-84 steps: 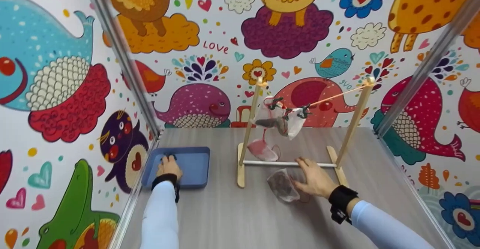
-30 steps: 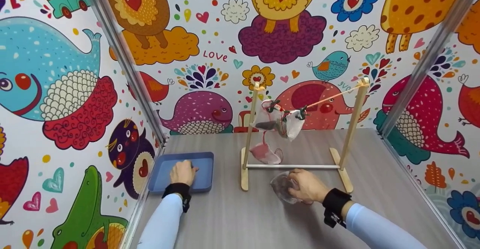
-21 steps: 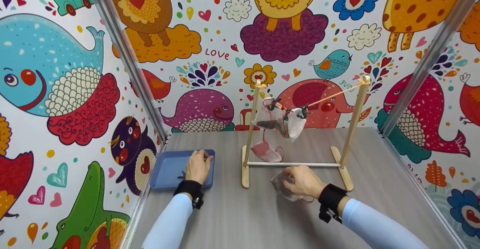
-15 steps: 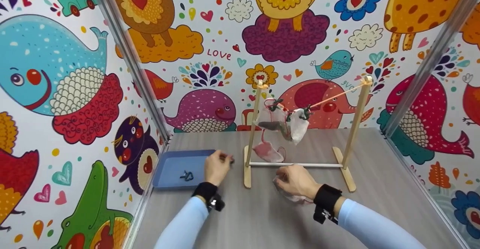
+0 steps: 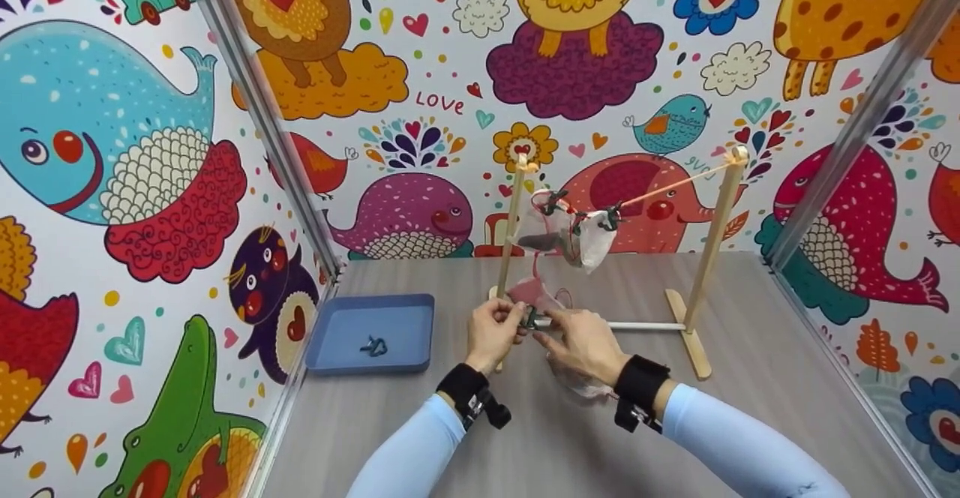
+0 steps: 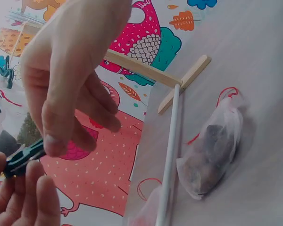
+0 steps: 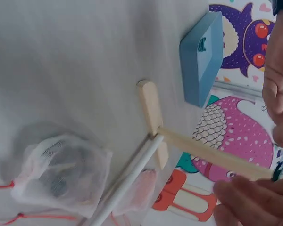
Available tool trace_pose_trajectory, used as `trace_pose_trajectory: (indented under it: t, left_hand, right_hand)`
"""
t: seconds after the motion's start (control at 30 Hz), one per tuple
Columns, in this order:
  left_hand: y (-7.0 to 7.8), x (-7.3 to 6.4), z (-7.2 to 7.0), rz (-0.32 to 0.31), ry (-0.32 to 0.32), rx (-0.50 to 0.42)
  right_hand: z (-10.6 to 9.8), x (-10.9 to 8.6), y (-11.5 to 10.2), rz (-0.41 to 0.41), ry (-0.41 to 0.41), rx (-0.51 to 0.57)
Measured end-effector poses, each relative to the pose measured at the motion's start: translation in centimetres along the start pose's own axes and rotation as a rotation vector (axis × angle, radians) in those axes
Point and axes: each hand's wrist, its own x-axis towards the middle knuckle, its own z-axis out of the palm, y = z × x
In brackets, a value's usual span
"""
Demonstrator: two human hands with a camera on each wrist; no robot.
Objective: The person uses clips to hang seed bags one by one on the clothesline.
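Note:
In front of the stand's left post, my left hand (image 5: 491, 337) pinches a small dark green clip (image 5: 531, 319) between thumb and fingers. My right hand (image 5: 589, 344) meets it from the other side, its fingertips at the clip's far end, which the left wrist view shows partly behind a digit. Beneath the right hand lies a white mesh drawstring bag (image 6: 214, 150) with red cord and dark contents, on the table before the white crossbar (image 6: 172, 136). Another mesh bag, pinkish (image 5: 529, 292), is partly hidden behind the hands.
A blue tray (image 5: 322, 363) at left holds dark green clip pieces (image 5: 373, 346). The wooden stand (image 5: 716, 247) carries an orange string (image 5: 667, 189), from which mesh bags (image 5: 596, 241) hang by dark clips. Patterned walls and metal frame edges enclose the table.
My left hand has carried a clip from the tray rightward to the stand. My right hand has let go of the mesh bag and raised its fingers to the clip.

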Motion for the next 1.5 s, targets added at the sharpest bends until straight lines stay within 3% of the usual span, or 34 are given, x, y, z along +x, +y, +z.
trace_pose_trajectory:
  t: [0.2,0.3,0.43,0.5,0.6,0.67,0.73,0.8,0.87,1.03,1.13,1.23,1.37,1.5]
  left_hand:
    - [-1.0,-0.3,1.1,-0.067,-0.019,-0.032]
    - [-2.2,-0.3,1.6,-0.031,-0.029,0.047]
    - [-5.4,-1.1,2.7,0.19,-0.11,0.377]
    - [-9.4,-1.1,4.0,0.376,-0.159,0.59]
    - [-11.0,-2.3,6.1,0.531,-0.276,0.911]
    - [-11.8,-3.1,7.7,0.634,-0.313,1.121]
    - [-10.2,-4.5,9.1,0.681,-0.337,1.312]
    - [-10.9,-4.9,10.4,0.746,-0.29,1.468]
    - [-11.5,-5.1,11.5,0.763,-0.25,1.598]
    - [-12.1,-5.2,12.7,0.76,-0.234,1.719]
    - [-11.5,-5.1,12.8,0.825,-0.236,1.71]
    - [-9.1,-4.6,12.9,0.871,-0.277,1.69]
    - [-3.5,-3.1,13.5,0.89,-0.383,1.637]
    - [2.6,-1.4,14.3,1.031,-0.35,1.592]
  right_hand:
    - [-0.3,-0.6,2.1,-0.102,0.038,-0.151]
    - [-0.7,-0.7,3.2,-0.117,0.045,-0.197]
    - [-1.1,-1.0,4.4,-0.111,0.044,-0.222]
    - [-1.3,-1.2,4.9,-0.102,0.04,-0.23]
    - [-1.6,-1.5,5.6,-0.092,0.029,-0.249]
    - [-1.7,-1.7,5.9,-0.088,0.017,-0.26]
    - [-1.7,-1.8,6.2,-0.078,-0.004,-0.265]
    - [-1.8,-2.0,6.4,-0.061,-0.025,-0.261]
    - [-1.9,-2.1,6.7,-0.041,-0.046,-0.255]
    - [-2.6,-2.5,7.6,-0.005,-0.072,-0.288]
    - [-3.5,-2.8,8.1,0.006,-0.101,-0.316]
    - [-4.9,-3.0,8.8,0.0,-0.127,-0.384]
    - [-7.1,-2.5,10.3,0.014,-0.1,-0.468]
    - [-9.5,-1.7,11.6,0.08,-0.093,-0.452]
